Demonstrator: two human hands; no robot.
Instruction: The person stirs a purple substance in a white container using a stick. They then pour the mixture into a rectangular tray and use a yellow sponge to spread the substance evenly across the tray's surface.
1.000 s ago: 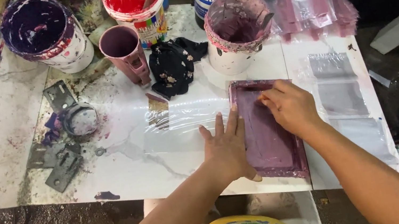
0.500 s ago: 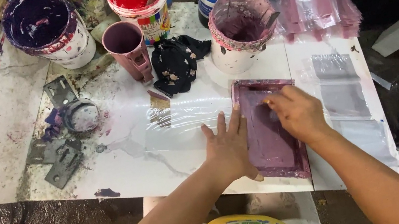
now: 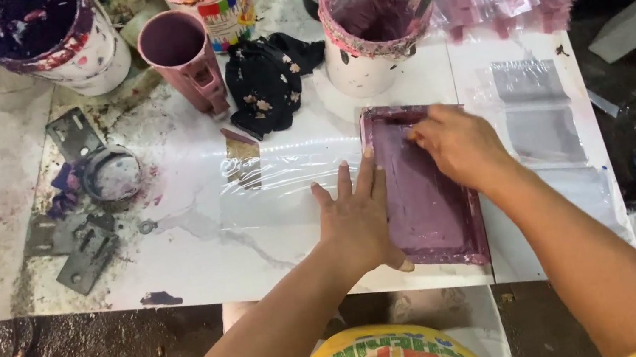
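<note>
Frame: purple printing frame (image 3: 423, 187) is lying on the white bench (image 3: 192, 251), just below the pink-stained bucket (image 3: 370, 23)
Left hand (image 3: 358, 215): pressing flat on the frame's left edge, grip spread wide
Right hand (image 3: 459, 148): covering the frame's top right; fingertips hidden, grip unclear
Change: right hand is sliding toward the frame's top edge

Open tabletop (image 3: 201, 250) left; paint buckets (image 3: 365, 24) crowding the far edge.
</note>
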